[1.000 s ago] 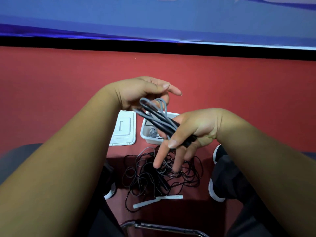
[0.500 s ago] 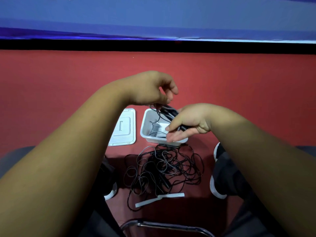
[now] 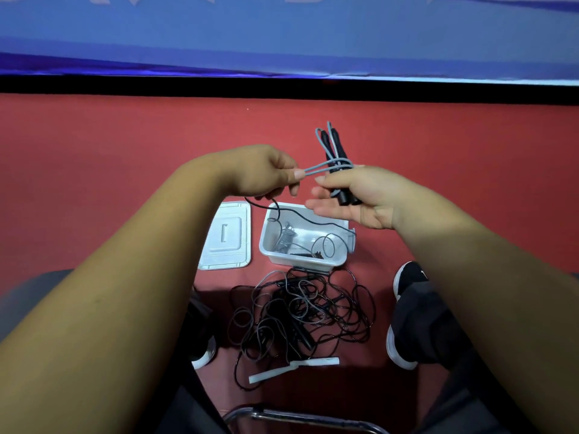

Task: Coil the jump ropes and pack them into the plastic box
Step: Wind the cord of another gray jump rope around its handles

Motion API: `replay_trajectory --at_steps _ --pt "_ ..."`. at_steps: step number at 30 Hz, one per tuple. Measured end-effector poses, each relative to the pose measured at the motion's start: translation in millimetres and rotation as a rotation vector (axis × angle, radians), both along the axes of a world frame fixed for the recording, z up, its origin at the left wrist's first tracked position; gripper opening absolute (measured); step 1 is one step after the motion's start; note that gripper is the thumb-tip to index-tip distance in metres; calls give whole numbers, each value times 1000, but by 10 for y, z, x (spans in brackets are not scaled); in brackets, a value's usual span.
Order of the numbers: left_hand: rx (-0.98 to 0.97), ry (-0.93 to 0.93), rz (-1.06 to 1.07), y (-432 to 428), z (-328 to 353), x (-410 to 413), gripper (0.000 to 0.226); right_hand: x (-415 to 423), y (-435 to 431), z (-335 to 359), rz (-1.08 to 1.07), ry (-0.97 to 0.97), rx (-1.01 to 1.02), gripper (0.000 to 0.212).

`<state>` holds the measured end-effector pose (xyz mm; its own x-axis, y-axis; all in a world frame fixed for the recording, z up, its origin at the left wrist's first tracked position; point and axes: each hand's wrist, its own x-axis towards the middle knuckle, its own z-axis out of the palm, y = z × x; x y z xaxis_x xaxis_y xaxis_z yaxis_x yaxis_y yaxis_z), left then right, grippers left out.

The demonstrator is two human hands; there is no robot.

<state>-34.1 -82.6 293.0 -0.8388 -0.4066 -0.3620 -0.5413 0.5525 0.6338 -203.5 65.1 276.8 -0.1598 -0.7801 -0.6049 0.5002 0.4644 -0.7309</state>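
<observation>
Sat over a red floor (image 3: pixel 94 158) with both arms stretched out toward mid-frame. Held a coiled jump rope (image 3: pixel 333 151) upright in the right hand (image 3: pixel 360 198), just right of centre: palm turned up, grip half closed, thumb pressed across the two black handles, the other fingers nearly straight beneath them. Had grey cord wound round the handles near their middle. Pinched a grey loop (image 3: pixel 316 169) of that same rope in the left hand (image 3: pixel 260 173), grip tight between thumb and forefinger, the remaining fingers curled. Could not tell whether the thin black cord (image 3: pixel 300 216) hanging from under the left hand was also in that grip; saw it drop into the plastic box (image 3: pixel 300 263) directly below the hands. Noted a small grey coil (image 3: pixel 285 241) and more cord inside the box. Found the box's white lid (image 3: pixel 227 236) lying flat just left of it, apart, with a raised moulded rectangle but no legible writing. Left a tangle of ropes (image 3: pixel 300 311) on the floor below the box, a white strip (image 3: pixel 294 368) at its lower edge. Made out only cut-off white shapes on the blue banner (image 3: pixel 282 32) along the top, unreadable. Caught a black shoe (image 3: pixel 405 277) at lower right.
</observation>
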Motion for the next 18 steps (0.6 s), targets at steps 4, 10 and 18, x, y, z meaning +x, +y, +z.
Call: replay_trajectory --at_steps 4,10,18 --pt "159 98 75 -43 -34 45 38 -58 66 65 114 44 -84 36" --pt "309 125 88 5 -66 28 39 -67 17 79 53 -74 -132 65" --pt "413 160 166 45 -112 -72 58 -116 -50 4 -140 29 -94 21"
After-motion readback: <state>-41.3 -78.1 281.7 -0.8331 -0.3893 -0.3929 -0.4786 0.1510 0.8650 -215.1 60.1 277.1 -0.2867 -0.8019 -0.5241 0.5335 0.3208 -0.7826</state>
